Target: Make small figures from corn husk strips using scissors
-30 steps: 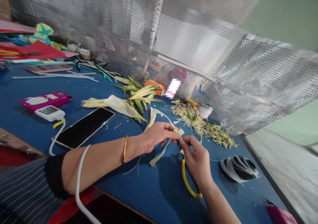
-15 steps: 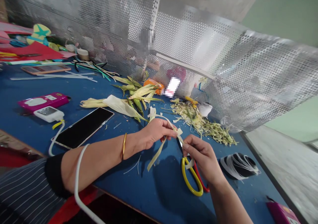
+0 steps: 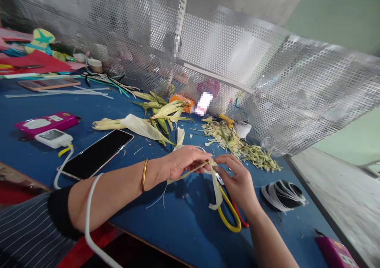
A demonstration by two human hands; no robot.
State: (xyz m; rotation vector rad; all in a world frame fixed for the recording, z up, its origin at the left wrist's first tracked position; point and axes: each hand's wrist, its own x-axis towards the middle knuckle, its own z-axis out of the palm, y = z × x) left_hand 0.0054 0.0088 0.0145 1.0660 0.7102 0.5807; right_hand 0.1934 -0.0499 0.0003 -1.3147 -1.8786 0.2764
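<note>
My left hand and my right hand meet over the blue table, both pinching thin pale strips of corn husk. The strips cross between my fingertips and one end hangs down from the right hand. A gold bangle sits on my left wrist. Scissors with yellow and red handles lie on the table just under my right hand.
Whole corn husks and a pile of husk scraps lie beyond my hands. A black phone, a white charger and a pink box sit left. A black-and-white spool lies right. A perforated metal screen backs the table.
Both hands have shifted the strips: my right hand moved up to the left hand, and a strip end now hangs below it. The scissors have become more visible.
</note>
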